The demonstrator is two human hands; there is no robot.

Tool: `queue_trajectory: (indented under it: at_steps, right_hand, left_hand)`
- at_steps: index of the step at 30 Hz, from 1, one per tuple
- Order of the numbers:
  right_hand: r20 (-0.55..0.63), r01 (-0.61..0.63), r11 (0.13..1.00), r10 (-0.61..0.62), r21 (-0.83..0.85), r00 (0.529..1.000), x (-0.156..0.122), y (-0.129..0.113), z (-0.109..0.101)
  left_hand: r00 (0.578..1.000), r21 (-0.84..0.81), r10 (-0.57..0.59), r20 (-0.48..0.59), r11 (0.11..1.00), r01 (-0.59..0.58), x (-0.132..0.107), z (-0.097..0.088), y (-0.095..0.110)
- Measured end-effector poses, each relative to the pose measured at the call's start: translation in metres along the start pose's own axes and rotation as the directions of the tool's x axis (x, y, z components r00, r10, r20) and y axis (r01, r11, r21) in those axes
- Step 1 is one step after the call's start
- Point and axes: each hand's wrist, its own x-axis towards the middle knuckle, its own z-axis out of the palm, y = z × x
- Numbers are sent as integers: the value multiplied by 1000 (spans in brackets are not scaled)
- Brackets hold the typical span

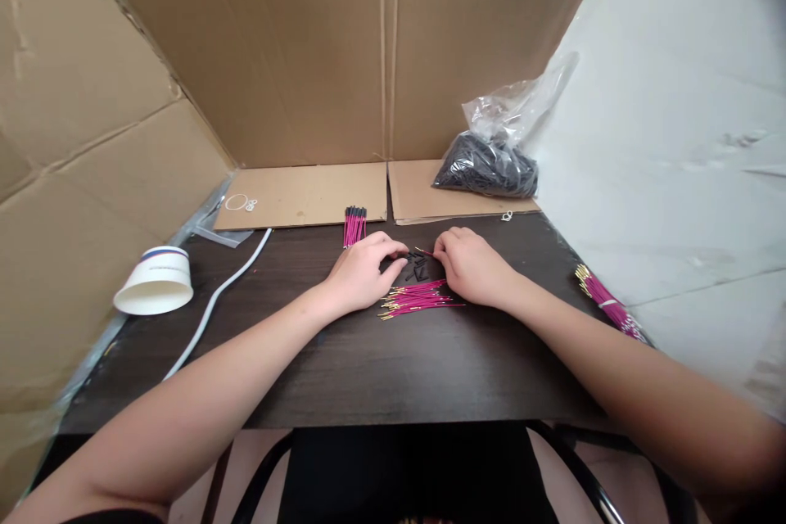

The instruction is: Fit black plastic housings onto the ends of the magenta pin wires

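Between the two hands, near the middle of the dark wooden table [368, 377], the right hand [472, 266] pinches a thin pink wire [425, 251] in its fingertips, with the free end pointing toward the left hand [362, 272]. The left hand is curled, its fingertips down at a small heap of short black sleeves [417, 267]. I cannot tell whether it is holding one, because the fingers hide the tips.

Just in front of the hands lies a loose fan of pink wires with gold tips [417, 300], touching or nearly touching both wrists. Behind the left hand lies a tied bundle of pink wires with black ends [354, 225]. Farther back, a clear plastic bag of black pieces [488, 165] rests on a flat cardboard sheet [423, 192].

A white paper cup [156, 282] lies on its side at the left, next to a white cable [214, 304]. Another bundle of pink wires [605, 300] sits at the table's right edge.

The main risk seems to be the wrists sweeping the loose fan and scattering it or mixing it into the sleeves. The sleeves are also tiny and dark against the dark table, so one that slipped would be hard to find. The bundle at the right edge could be knocked off by the right forearm.
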Motion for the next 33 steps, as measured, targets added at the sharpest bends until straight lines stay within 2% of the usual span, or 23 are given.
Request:
queue_trajectory:
  at_steps: [2, 4, 7, 9, 12, 17, 33]
  right_hand:
    - [-11, -20, 999, 21, 32, 1000, 1, -2, 0]
    - [-42, -32, 989, 38, 142, 998, 2, -5, -1]
    - [-142, 0, 936, 53, 351, 988, 2, -12, -3]
    - [-204, 39, 911, 50, 410, 978, 2, -17, -5]
    - [-227, 75, 919, 16, 386, 974, 1, -21, -7]
    - [-189, 63, 938, 2, 340, 982, 1, -20, -7]
    - [-128, 102, 951, -66, 293, 990, 1, -18, -5]
  left_hand:
    - [1000, 13, 8, -3, 1000, -8, -1, 2, 0]
    - [1000, 22, 20, -1, 1000, -20, -1, 3, 0]
    - [999, 0, 34, -1, 999, -34, 0, 3, -1]
    - [1000, -22, 19, 6, 1000, -19, 1, 3, -2]
    - [999, -25, -34, 42, 999, 35, 2, 0, -1]
    - [992, 10, -88, 90, 996, 87, 2, -4, 3]
    - [992, 3, -80, 94, 997, 80, 3, -5, 5]
